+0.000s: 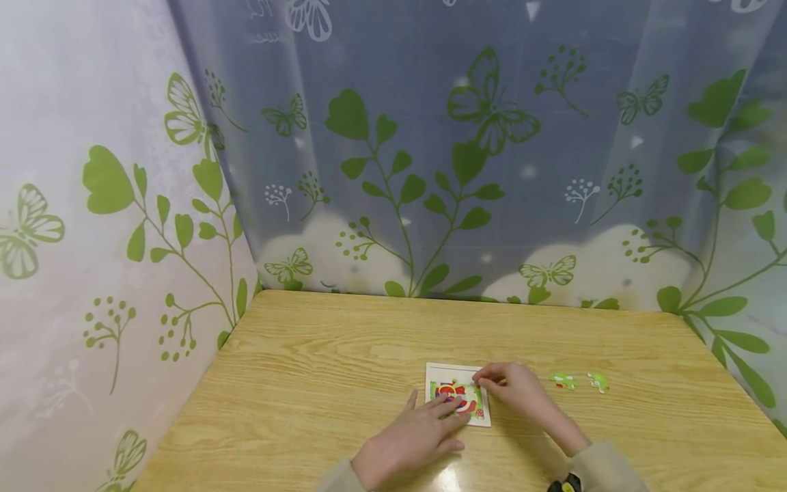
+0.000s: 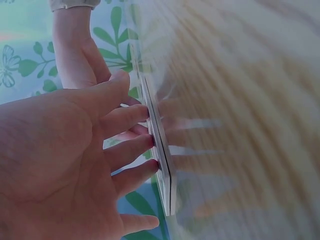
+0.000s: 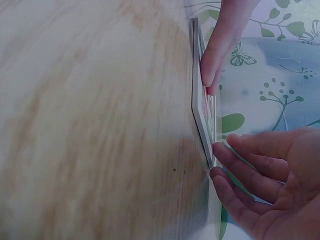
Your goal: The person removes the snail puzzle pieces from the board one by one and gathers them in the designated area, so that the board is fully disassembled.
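puzzle board (image 1: 458,397): a small white-framed tray with a red, green and yellow picture, flat on the wooden table (image 1: 307,383), near the front edge and a little right of centre.
left hand (image 1: 413,437): fingers straight and spread, tips pressing on the lower left of the board; the left wrist view shows the fingertips (image 2: 150,142) touching its face.
right hand (image 1: 516,386): fingers bent at the board's upper right corner, tips on its edge (whether they pinch a piece there cannot be told, since the fingers hide it).
board and hands: the board lies between the two hands, under the tips of both; the left comes from below, the right from the side.
loose pieces (image 1: 581,381): two small green pieces on the table, just right of the right hand, apart from the board.
doing the step well: judging from this, the left hand should keep flat, even pressure so the board does not slide, while the right works at the corner with light, level fingertip pressure rather than a push sideways.
surroundings: curtains (image 1: 430,171) with green leaves and butterflies hang behind and to the left.
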`<control>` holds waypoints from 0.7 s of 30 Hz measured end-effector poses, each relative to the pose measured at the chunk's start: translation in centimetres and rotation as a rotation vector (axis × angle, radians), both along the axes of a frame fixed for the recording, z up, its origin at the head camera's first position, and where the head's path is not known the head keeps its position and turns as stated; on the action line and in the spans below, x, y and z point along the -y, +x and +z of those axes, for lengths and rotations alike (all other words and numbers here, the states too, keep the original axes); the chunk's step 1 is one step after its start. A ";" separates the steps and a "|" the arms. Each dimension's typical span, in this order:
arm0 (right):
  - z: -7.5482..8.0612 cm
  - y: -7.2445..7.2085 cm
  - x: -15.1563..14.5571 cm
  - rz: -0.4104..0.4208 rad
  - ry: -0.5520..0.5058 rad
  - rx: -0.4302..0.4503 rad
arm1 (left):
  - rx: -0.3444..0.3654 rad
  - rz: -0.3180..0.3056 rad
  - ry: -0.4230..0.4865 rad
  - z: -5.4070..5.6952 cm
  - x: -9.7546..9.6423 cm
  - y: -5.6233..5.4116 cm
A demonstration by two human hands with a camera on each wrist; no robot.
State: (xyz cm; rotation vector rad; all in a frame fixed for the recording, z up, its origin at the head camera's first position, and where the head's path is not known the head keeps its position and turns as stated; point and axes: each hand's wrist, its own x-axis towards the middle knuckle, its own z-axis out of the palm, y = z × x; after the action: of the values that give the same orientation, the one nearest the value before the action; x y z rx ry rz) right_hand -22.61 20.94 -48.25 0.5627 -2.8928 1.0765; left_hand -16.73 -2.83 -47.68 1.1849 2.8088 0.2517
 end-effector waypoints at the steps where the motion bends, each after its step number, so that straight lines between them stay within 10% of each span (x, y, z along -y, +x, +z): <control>1: 0.0 0.0 0.0 -0.001 -0.002 0.000 | 0.007 0.002 0.002 0.0 0.0 0.0; 21: -0.2 0.0 0.4 0.062 -0.132 0.000 | 0.023 0.008 -0.003 0.2 0.0 0.1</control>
State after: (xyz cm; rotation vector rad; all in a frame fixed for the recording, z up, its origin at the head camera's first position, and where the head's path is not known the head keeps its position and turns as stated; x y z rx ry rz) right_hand -22.61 20.54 -48.48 0.6498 -2.7951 1.2635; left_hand -16.61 -2.83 -47.44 1.1624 2.7936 0.2594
